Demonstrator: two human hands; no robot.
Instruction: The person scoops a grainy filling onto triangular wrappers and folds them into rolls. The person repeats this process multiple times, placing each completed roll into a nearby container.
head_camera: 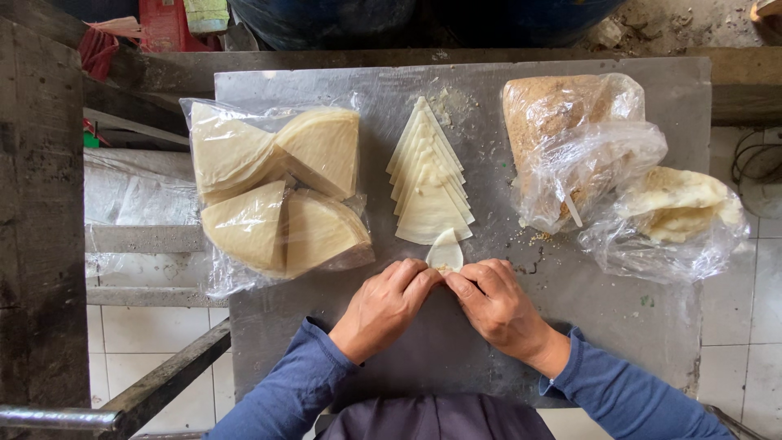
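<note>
My left hand (pixel 387 303) and my right hand (pixel 493 300) meet at the middle of a grey metal table (pixel 326 85), fingertips pinching a small pale folded pastry wrapper (pixel 445 251) from both sides. Just beyond it lies a fanned stack of triangular wrappers (pixel 428 183). Both arms wear blue sleeves.
A clear plastic bag with wedge-shaped stacks of wrappers (pixel 277 191) lies at the left. At the right sit a plastic bag of brown crumbly filling (pixel 562 138) and a bag of pale dough-like mass (pixel 676 208). Metal frame bars and tiled floor lie at the left.
</note>
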